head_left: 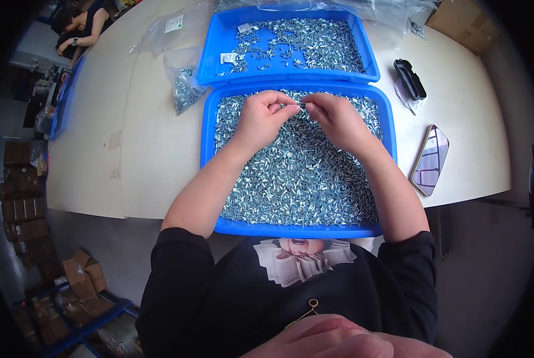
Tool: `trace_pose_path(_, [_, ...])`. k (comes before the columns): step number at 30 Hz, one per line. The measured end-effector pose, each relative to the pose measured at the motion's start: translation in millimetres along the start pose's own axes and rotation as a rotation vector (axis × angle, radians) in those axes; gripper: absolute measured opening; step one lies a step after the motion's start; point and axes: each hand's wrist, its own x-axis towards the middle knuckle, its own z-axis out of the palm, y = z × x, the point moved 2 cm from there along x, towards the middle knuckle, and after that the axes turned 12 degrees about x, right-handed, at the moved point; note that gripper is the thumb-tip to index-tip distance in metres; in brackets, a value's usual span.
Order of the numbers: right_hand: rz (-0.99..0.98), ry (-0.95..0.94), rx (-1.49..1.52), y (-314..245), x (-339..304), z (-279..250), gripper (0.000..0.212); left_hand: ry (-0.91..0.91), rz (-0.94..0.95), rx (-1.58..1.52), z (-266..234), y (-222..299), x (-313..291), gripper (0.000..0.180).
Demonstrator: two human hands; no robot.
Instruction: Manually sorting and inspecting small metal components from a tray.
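Observation:
My left hand point(265, 113) and my right hand point(332, 114) meet over the far part of a blue tray point(207, 149) filled with several small silvery metal screws point(302, 179). The fingertips of both hands pinch one small screw point(301, 105) between them; a dark bit shows at its right end. Both forearms reach up across the tray from the lower edge.
A second blue tray point(213, 53) with fewer screws lies just beyond. Clear plastic bags point(183, 89) of screws sit at its left. A phone point(431, 158) and a black object point(410, 77) lie on the right of the pale table point(153, 155). Another person point(82, 30) sits far left.

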Motion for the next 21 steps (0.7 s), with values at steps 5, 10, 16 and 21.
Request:
trace_pose_path(5, [-0.045,0.007,-0.028,-7.1,1.4,-6.7,0.018,-0.022,0.004,0.005,1.6,2.1,-0.4,0.011])
trace_pose_path(10, [0.013,-0.002,0.051,-6.8,-0.2,-3.9,0.018,-0.008,0.083,0.043,0.8,1.8,-0.2,0.010])
trace_pose_path(16, [-0.022,-0.067,-0.121,-6.8,-0.8,-7.0,0.016,0.003,0.069,0.002,1.1,5.1,-2.6,0.010])
trace_pose_path(21, [0.015,-0.069,-0.084,-7.6,-1.4,-6.2,0.014,0.025,0.179,0.158,-3.8,11.2,-3.9,0.012])
